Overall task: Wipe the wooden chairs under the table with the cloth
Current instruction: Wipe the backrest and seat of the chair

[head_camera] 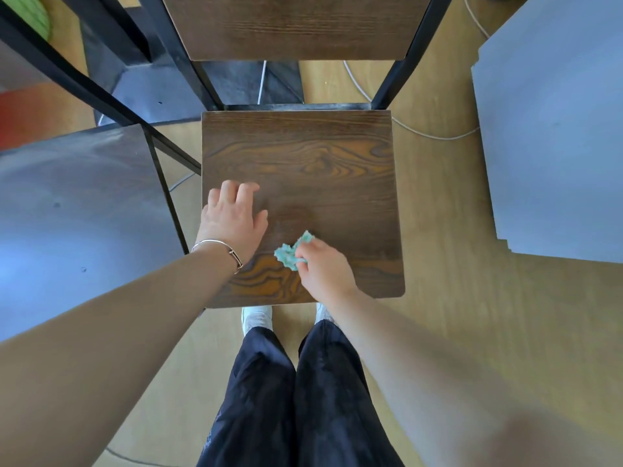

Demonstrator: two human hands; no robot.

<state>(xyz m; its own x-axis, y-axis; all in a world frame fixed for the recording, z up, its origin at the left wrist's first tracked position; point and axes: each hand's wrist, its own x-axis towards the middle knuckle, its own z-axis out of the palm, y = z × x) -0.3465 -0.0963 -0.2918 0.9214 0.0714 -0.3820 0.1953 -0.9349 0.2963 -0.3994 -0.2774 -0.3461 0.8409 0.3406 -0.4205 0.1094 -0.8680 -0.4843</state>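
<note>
A wooden chair with a dark brown, strongly grained square seat (320,156) and black metal frame (404,55) stands on a light wood-pattern floor (448,230), seen from directly above. Its matching brown backrest (293,25) rises at the far edge of the seat. The right hand (323,267) is over the near middle of the seat, its grip clenched around a small crumpled teal cloth (290,254). The cloth bulges out past the fingers on the side toward the other hand and lies against the seat surface. The left hand (232,220) rests palm down on the near left part of the seat, its grip released and holding nothing, the fingers lightly bent with their tips on the wood and the thumb pointing toward the cloth. A thin silver bracelet (219,246) circles that wrist at the seat's left edge. Just below the seat's near edge are the toes of two white shoes (256,316) and dark navy trousers (303,399). Left of the seat lies a dark glossy panel (74,210) edged by black bars. Well to the right of the seat sits a pale grey flat board (553,129). A white cable (421,133) trails on the floor off the seat's far right corner.
</note>
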